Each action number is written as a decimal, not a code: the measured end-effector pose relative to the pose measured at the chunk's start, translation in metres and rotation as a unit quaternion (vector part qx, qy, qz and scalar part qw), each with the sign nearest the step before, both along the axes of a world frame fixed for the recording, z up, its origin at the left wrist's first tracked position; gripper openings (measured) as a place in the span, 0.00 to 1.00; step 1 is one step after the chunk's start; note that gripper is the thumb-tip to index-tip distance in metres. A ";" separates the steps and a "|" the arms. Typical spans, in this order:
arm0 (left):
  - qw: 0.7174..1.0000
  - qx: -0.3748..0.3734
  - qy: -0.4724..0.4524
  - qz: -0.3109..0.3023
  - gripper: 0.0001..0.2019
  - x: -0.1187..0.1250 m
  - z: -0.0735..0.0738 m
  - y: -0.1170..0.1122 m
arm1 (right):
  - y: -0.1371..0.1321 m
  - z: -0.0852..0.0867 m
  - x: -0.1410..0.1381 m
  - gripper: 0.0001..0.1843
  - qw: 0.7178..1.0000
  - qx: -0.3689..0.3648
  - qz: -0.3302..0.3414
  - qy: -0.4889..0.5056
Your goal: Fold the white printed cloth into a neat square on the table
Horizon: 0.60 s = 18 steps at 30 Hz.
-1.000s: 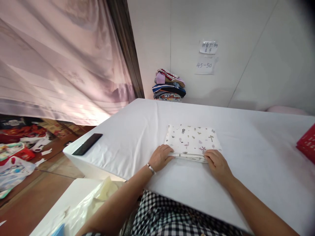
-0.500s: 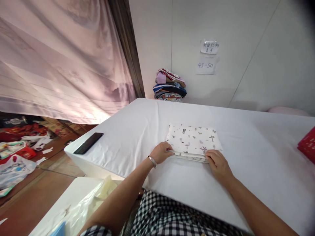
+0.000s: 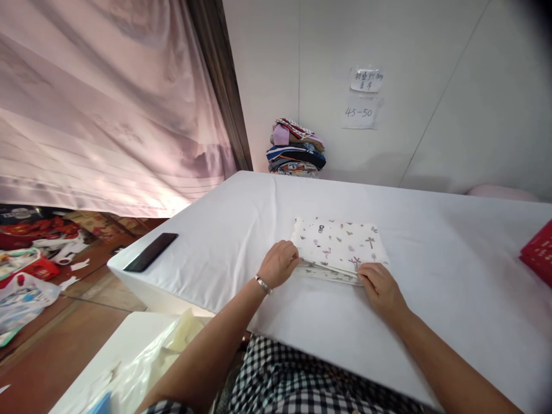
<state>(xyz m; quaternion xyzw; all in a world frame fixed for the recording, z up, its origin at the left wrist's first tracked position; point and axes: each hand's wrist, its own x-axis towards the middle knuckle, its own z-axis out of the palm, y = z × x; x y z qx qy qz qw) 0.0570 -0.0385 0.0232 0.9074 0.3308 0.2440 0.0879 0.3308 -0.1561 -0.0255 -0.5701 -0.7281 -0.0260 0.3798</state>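
A white cloth (image 3: 338, 241) printed with small palm trees, a flamingo and leaves lies folded into a rectangle in front of me. My left hand (image 3: 279, 263), with a silver bracelet at the wrist, pinches the near left corner of its top layer and holds it slightly lifted. Below that raised edge the lower folded layers show. At the near right corner, my right hand (image 3: 383, 287) grips the cloth's edge between thumb and fingers. Both hands are closed on the same cloth.
A white-covered table (image 3: 207, 241) bears a black phone (image 3: 150, 252) at left and a red object (image 3: 539, 253) at the right edge. Folded clothes (image 3: 296, 148) are stacked by the wall. Lower left, a white surface (image 3: 99, 345) holds plastic packaging. Bags and items lie on the floor.
My left hand has risen a little, lifting the near left edge of the cloth's top layer and opening a gap above the lower layers. The right hand has stayed at its corner.
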 end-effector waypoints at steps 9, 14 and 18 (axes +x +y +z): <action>1.000 0.002 0.023 0.011 0.05 -0.002 -0.018 -0.005 | 0.000 0.001 0.000 0.11 0.999 -0.001 0.007 -0.053; 0.999 -0.030 0.029 -0.009 0.05 0.003 -0.013 -0.003 | 0.002 0.002 -0.002 0.12 0.998 -0.017 -0.004 -0.058; 0.999 -0.020 0.049 -0.013 0.05 0.006 -0.010 0.000 | 0.004 0.000 -0.003 0.11 0.998 -0.011 -0.013 -0.055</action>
